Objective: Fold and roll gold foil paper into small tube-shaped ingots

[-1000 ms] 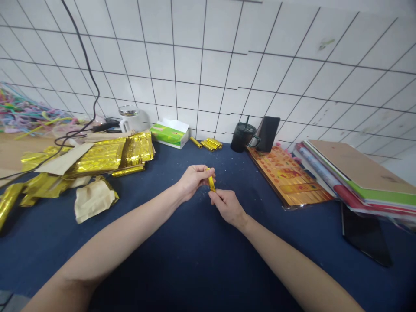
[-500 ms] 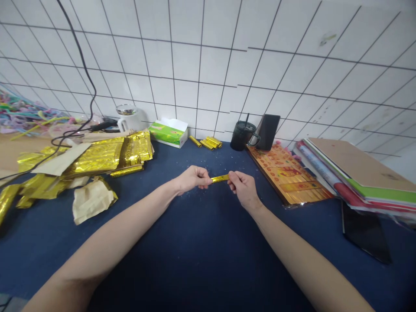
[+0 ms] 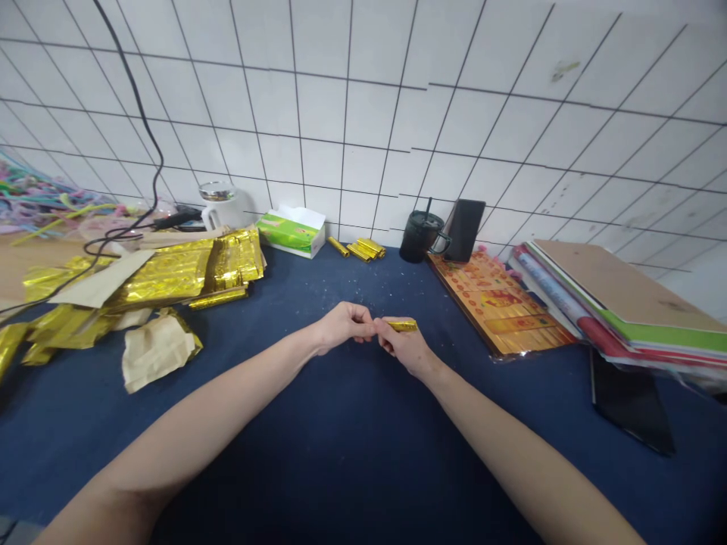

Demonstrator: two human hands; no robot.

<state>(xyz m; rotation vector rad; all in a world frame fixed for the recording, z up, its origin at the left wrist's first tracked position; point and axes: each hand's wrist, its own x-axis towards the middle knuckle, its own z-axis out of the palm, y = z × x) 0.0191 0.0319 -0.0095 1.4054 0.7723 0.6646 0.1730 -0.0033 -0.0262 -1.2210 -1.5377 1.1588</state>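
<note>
A small gold foil roll (image 3: 402, 325) lies sideways between my two hands, just above the blue tabletop (image 3: 318, 439). My right hand (image 3: 404, 350) is closed round most of it, with one end sticking out to the right. My left hand (image 3: 344, 325) pinches the roll's left end with its fingertips, touching my right hand. Several finished gold rolls (image 3: 359, 248) lie by the tiled wall. A heap of gold foil sheets (image 3: 187, 271) is spread at the left.
A green tissue box (image 3: 290, 232) and a white mug (image 3: 220, 206) stand at the back left, with a black cable (image 3: 141, 136) hanging there. A black cup (image 3: 419, 236), an orange printed packet (image 3: 497, 306), stacked coloured paper (image 3: 613, 310) and a dark phone (image 3: 629, 400) sit at the right.
The roll turned from upright to sideways. My hands spread apart along it, then closed together again, my right hand sliding left over the roll and lowering slightly.
</note>
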